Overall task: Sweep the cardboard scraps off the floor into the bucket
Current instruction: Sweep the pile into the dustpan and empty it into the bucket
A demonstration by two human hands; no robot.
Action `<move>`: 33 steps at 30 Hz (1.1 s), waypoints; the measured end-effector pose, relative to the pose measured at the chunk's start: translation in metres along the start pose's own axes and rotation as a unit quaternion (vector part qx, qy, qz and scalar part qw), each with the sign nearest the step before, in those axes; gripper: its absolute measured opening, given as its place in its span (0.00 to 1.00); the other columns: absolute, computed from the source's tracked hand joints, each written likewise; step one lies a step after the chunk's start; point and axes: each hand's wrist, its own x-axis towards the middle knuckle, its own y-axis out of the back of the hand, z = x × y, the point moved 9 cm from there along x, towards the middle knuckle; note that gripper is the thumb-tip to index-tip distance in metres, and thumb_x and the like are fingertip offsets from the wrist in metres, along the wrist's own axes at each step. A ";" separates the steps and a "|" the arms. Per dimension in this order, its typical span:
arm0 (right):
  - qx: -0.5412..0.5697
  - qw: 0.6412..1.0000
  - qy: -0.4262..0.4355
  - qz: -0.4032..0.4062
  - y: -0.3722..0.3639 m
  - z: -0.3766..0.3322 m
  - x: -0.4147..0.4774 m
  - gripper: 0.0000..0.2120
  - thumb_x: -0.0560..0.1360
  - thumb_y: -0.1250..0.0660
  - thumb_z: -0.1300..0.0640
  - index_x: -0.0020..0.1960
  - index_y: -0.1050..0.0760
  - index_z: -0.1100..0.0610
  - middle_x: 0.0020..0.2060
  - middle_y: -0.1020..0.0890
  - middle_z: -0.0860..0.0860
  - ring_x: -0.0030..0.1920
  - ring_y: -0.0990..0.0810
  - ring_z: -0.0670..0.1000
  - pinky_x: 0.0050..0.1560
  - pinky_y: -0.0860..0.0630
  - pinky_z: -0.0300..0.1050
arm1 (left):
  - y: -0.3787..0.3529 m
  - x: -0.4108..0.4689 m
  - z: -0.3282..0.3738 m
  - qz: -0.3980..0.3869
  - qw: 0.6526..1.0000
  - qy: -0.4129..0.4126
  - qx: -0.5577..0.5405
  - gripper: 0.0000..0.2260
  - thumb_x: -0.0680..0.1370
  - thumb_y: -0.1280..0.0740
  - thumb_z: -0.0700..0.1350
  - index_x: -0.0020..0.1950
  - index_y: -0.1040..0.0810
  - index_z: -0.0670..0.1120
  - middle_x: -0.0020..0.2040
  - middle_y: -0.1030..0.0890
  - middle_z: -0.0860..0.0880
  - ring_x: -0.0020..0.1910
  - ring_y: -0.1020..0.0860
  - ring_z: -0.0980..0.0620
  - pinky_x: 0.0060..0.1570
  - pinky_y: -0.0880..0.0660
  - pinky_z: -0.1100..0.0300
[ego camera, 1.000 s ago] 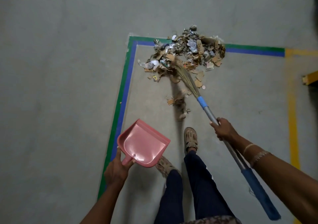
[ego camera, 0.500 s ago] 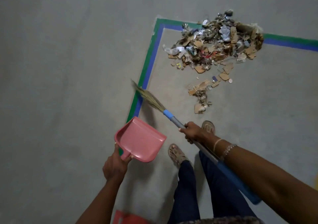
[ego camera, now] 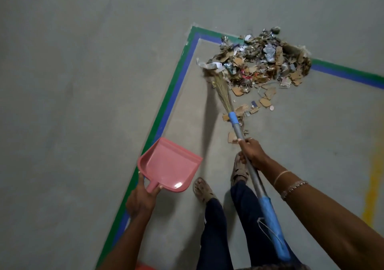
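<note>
A heap of cardboard scraps mixed with paper and foil bits lies on the grey floor at the taped corner. Loose scraps trail from it toward my feet. My right hand grips the metal shaft of a broom with blue sleeves. The straw bristles touch the heap's near left edge. My left hand holds a pink dustpan by its short handle, above the floor to the left of my feet. A red edge, perhaps the bucket, peeks in at the bottom.
Green and blue floor tape forms a corner around the heap. A faded yellow line runs down the right side. My two sandalled feet stand between dustpan and broom shaft.
The broom has swung from the left, above the dustpan, back to the right, and its bristles now reach the heap's left edge. The dustpan stayed held in about the same place.
</note>
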 end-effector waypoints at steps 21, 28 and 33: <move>-0.375 0.924 -0.074 0.011 0.217 0.166 -0.010 0.15 0.80 0.36 0.45 0.52 0.26 0.58 0.44 0.19 0.58 0.39 0.20 0.58 0.34 0.27 0.45 | -0.089 -0.079 0.112 -0.073 0.976 -0.131 0.158 0.45 0.72 0.39 0.73 0.82 0.48 0.52 0.50 0.18 0.43 0.44 0.21 0.46 0.41 0.27 0.56; -0.242 0.966 -0.016 0.090 0.250 0.108 0.033 0.17 0.79 0.35 0.45 0.47 0.26 0.61 0.35 0.19 0.59 0.31 0.20 0.61 0.31 0.22 0.50 | -0.087 -0.112 0.163 -0.037 0.982 -0.128 0.132 0.47 0.70 0.41 0.76 0.82 0.47 0.52 0.48 0.17 0.44 0.46 0.19 0.44 0.39 0.28 0.56; -0.082 0.994 0.029 0.061 0.273 0.081 0.016 0.15 0.81 0.34 0.51 0.51 0.26 0.65 0.27 0.27 0.58 0.23 0.28 0.55 0.24 0.29 0.44 | -0.091 -0.112 0.195 -0.028 0.984 -0.121 0.126 0.49 0.69 0.43 0.79 0.82 0.49 0.53 0.51 0.17 0.44 0.49 0.19 0.42 0.43 0.23 0.52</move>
